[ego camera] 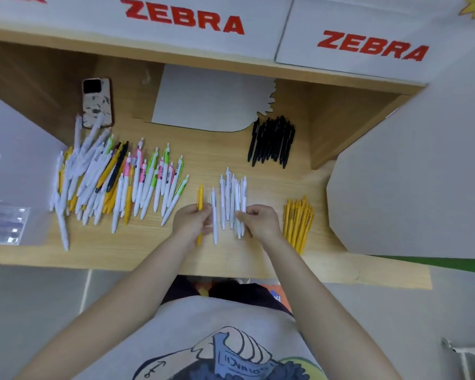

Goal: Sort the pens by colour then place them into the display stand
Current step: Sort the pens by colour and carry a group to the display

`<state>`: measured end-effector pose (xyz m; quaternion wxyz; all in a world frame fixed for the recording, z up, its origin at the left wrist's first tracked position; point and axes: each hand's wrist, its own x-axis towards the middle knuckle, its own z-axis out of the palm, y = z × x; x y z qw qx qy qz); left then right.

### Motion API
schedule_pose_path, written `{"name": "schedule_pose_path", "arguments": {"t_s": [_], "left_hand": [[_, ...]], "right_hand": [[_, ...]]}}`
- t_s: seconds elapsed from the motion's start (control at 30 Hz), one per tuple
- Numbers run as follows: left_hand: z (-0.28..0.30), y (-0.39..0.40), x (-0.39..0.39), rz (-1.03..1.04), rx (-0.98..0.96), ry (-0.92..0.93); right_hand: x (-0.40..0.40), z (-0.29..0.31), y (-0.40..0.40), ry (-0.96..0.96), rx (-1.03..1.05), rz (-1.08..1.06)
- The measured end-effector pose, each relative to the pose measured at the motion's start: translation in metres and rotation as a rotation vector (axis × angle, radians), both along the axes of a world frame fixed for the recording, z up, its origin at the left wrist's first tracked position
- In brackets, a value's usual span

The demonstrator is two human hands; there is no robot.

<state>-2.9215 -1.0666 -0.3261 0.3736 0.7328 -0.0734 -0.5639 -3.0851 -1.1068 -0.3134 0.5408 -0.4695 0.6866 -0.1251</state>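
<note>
- The left hand [192, 219] grips a yellow pen [200, 200] and a white pen [214, 215] just left of the white group [232, 198], fingers curled round both; probably the white one is bound for that group.
- The right hand [259, 219] pinches the near ends of the white group, apparently squaring the slim plastic barrels into a row.
- Well left of the white group lies the unsorted heap [115, 182], mixed white, yellow, pink and green, criss-crossed on the pale wood-grain desk [258, 259].
- Right of the white group sits a yellow bundle [298, 223]; beyond it, matte black pens [272, 139], kept apart by colour.
- No display stand can be made out.
</note>
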Motion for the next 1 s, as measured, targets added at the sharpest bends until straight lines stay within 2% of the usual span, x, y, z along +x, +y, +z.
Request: {"name": "schedule_pose_path", "arguments": {"t_s": [0.3,0.4,0.53,0.7,1.0], "left_hand": [[-0.003,-0.020,0.003,-0.038,-0.036,0.044],[0.001,-0.021,0.003,-0.033,-0.075,0.070],[0.005,-0.024,0.002,-0.054,-0.108,0.063],[0.008,-0.024,-0.002,-0.119,-0.117,0.077],[0.010,-0.015,-0.005,-0.154,-0.036,0.142]], "right_hand": [[0.012,-0.014,-0.008,0.077,-0.082,0.031],[0.005,-0.013,-0.008,0.120,-0.114,0.126],[0.001,-0.010,-0.007,0.159,-0.053,0.228],[0.001,-0.010,-0.007,0.113,-0.070,0.072],[-0.008,-0.012,-0.001,0.064,-0.049,-0.016]]}}
